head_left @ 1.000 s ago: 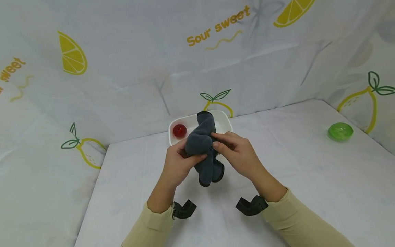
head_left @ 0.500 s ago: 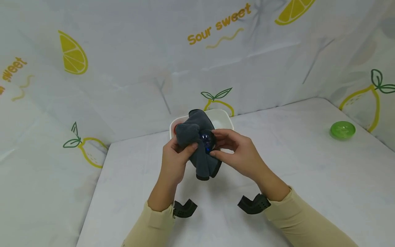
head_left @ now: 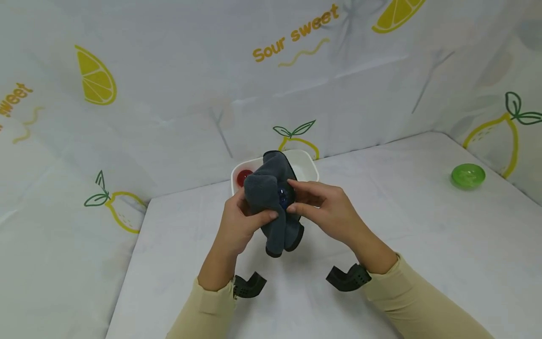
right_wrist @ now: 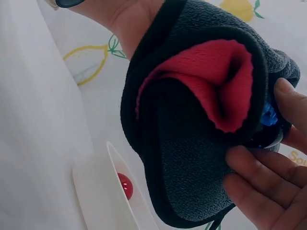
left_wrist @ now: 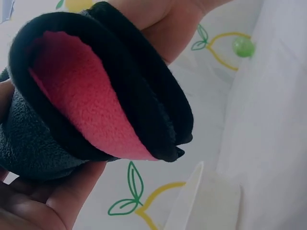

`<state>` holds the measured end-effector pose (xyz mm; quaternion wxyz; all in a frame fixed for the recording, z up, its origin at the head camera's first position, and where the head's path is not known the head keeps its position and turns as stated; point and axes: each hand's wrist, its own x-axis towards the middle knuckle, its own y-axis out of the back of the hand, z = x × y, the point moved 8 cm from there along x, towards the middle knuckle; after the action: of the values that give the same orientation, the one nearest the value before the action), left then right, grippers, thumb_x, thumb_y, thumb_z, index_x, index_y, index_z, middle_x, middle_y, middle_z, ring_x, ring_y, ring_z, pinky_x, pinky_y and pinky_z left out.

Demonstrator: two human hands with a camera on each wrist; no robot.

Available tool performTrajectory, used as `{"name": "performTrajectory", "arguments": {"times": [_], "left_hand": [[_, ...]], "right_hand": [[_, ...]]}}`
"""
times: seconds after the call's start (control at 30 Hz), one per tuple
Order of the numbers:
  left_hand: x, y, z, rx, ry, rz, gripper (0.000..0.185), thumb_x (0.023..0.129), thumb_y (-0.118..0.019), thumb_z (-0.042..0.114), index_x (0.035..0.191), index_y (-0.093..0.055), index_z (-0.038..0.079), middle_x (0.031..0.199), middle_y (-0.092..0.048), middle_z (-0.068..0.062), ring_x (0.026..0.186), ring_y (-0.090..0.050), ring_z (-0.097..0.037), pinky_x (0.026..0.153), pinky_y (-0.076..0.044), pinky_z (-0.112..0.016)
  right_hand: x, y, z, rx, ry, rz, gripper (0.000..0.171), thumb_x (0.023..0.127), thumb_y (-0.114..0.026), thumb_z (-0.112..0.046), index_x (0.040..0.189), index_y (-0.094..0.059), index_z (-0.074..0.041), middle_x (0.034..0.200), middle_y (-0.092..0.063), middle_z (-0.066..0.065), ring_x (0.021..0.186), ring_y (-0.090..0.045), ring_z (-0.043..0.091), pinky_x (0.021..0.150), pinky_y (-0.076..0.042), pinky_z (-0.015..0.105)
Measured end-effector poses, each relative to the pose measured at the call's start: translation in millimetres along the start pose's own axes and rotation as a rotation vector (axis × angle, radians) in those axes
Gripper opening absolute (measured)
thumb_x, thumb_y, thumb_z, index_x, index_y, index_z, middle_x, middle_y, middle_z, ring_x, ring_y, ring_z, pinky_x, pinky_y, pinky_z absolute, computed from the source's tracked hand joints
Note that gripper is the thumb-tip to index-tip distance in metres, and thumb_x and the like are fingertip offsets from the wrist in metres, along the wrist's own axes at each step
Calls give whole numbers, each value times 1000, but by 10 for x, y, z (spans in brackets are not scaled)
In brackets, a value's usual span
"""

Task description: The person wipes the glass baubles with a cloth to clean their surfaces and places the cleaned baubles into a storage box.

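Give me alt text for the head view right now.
Both hands hold a dark grey cloth above a white table: left hand grips it, right hand pinches a blue ball tucked inside. Behind sits a white tray with a red ball; a green dish lies far right.

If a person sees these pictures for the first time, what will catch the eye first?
First, the two hands at the middle of the table: the left hand grips a grey cloth with a red inner side, and the right hand pinches a small blue ball against it. Behind them is a white tray with a red ball inside, and a green bowl sits far right.
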<state>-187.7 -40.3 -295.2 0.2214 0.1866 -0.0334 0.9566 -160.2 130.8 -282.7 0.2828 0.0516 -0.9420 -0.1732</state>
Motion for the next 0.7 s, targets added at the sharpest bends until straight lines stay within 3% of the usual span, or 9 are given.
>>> {"name": "performTrajectory", "arguments": {"times": [0.2, 0.4, 0.5, 0.57, 0.7], "left_hand": [[14, -4, 19, -25, -8, -8, 62, 79, -81, 7, 135, -55, 5, 124, -61, -12, 110, -62, -28, 93, -55, -41], [12, 74, -6, -54, 31, 151, 52, 78, -74, -9, 127, -59, -5, 114, -67, -2, 106, -63, -23, 90, -56, -37], [4, 109, 10, -62, 16, 211, 44, 79, -70, -13, 122, -60, -10, 109, -69, 1, 105, -64, -21, 88, -57, -35], [1, 121, 20, -74, 0, 230, 38, 80, -68, -13, 117, -64, -7, 107, -70, 2, 105, -64, -20, 87, -57, -33], [-5, 150, 19, -109, -20, 267, 35, 82, -66, -14, 106, -72, 10, 103, -71, 2, 103, -64, -18, 86, -57, -32]], "right_hand": [[-1, -41, 75, 3, -115, -32, 46, 84, -78, -13, 127, -64, -5, 100, -73, 6, 88, -69, 14, 76, -58, 26], [0, -45, 75, 18, -115, -18, 48, 81, -80, -12, 125, -65, -5, 100, -72, 7, 87, -70, 14, 76, -58, 25], [-2, -50, 55, 21, -96, -9, 50, 79, -81, -10, 126, -64, -5, 104, -72, 8, 88, -70, 13, 78, -58, 24], [-3, -51, 41, 16, -84, -4, 51, 79, -82, -9, 126, -64, -4, 104, -72, 9, 87, -70, 13, 77, -58, 24], [-5, -53, 28, 19, -74, -5, 51, 78, -82, -7, 126, -65, -4, 103, -73, 8, 86, -70, 14, 77, -58, 25]]}}
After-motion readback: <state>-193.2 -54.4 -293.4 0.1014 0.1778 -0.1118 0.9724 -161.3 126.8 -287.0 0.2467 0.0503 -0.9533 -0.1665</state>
